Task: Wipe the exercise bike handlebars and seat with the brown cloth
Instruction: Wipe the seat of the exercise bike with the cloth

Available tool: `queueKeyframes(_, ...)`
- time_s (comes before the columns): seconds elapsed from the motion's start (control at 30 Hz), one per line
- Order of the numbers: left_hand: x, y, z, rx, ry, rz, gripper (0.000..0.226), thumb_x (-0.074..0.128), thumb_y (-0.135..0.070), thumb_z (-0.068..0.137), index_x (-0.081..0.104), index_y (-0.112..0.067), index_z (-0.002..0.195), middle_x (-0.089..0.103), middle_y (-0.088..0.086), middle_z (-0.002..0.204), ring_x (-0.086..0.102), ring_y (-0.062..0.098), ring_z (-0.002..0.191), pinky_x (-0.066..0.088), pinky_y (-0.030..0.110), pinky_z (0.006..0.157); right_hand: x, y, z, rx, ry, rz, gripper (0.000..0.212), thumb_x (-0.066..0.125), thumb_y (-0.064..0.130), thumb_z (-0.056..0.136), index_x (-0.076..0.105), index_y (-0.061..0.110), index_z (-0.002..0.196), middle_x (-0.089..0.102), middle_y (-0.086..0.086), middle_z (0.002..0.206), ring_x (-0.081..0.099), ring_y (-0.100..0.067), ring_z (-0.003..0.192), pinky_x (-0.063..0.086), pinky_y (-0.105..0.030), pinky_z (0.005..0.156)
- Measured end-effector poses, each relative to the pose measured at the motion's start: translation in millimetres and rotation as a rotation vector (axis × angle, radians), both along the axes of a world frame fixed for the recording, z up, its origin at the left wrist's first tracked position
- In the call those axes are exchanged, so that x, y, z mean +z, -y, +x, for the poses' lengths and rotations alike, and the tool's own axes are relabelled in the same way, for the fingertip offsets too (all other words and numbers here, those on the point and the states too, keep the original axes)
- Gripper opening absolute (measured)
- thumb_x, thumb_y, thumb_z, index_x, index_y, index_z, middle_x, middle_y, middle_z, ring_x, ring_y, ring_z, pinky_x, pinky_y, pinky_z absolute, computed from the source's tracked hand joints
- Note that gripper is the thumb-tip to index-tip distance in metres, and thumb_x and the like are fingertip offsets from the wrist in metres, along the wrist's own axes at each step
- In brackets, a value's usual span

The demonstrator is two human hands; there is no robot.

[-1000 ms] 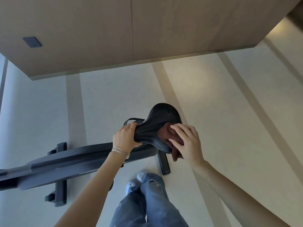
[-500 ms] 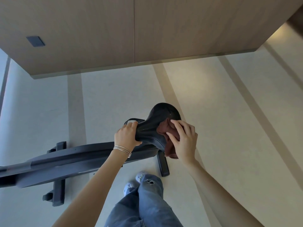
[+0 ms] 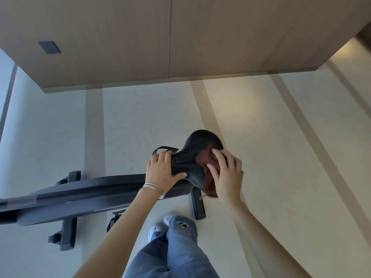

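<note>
Two hands work the seat [image 3: 197, 155]: left hand [image 3: 162, 173] clamped round its narrow nose to steady it, right hand [image 3: 226, 177] pressing the brown cloth [image 3: 206, 169] flat on the wide rear, mid-wipe, uncovered rim likely next

The left hand [image 3: 160, 173] grips the seat [image 3: 192, 157] nose — the right hand [image 3: 226, 177] presses the cloth [image 3: 206, 167] on its rear.

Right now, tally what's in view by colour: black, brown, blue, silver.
Black: 2 - padded bike seat, bike frame
Brown: 1 - crumpled wiping cloth
Blue: 1 - ripped denim jeans
Silver: 1 - set of thin wrist bangles
Total: 5
</note>
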State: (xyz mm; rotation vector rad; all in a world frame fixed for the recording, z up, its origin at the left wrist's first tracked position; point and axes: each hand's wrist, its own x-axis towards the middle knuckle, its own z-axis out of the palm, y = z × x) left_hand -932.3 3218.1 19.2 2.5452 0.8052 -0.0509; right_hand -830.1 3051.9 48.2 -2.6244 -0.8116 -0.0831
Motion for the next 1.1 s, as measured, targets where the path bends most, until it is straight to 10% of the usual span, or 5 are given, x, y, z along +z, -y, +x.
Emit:
queueKeyframes(0.47,2.6,0.2,1.1,0.004,0.004,-0.027,0.079,0.061,-0.062,0.075,0.036,-0.016,0.135,0.041,0.002,0.141,0.036,0.027,0.129,0.031,0.04,0.107,13.0,-83.0,75.6,0.012,-0.118,-0.109,0.04,0.051,0.034,0.093,0.045,0.029,0.132,0.049,0.003,0.133,0.042,-0.03,0.116,0.045,-0.052,0.086)
queueKeyframes(0.73,2.7,-0.9,0.8,-0.002,0.002,-0.012,0.081,0.06,-0.062,0.075,0.034,-0.017,0.137,0.039,0.0,0.143,0.034,0.025,0.131,0.028,0.037,0.109,8.1,-38.2,86.1,0.693,0.089,-0.061,0.04,0.067,0.031,0.082,0.057,0.023,0.12,0.061,0.001,0.117,0.054,-0.026,0.103,0.045,-0.04,0.082)
queueKeyframes(0.93,2.6,0.8,3.9,0.003,-0.034,0.025,0.08,0.057,-0.064,0.076,0.033,-0.017,0.136,0.041,0.001,0.141,0.034,0.026,0.131,0.029,0.039,0.11,9.7,-87.5,109.2,0.176,-0.157,-0.009,0.037,0.065,0.034,0.083,0.058,0.025,0.119,0.064,-0.002,0.113,0.049,-0.028,0.106,0.047,-0.041,0.08)
queueKeyframes(1.1,1.5,2.9,4.1,0.008,-0.058,0.056,0.08,0.055,-0.066,0.077,0.032,-0.017,0.136,0.04,0.002,0.14,0.034,0.026,0.131,0.029,0.039,0.111,6.7,-81.0,79.7,0.327,0.016,-0.037,0.038,0.069,0.027,0.08,0.061,0.02,0.117,0.063,-0.001,0.115,0.05,-0.028,0.108,0.048,-0.044,0.079)
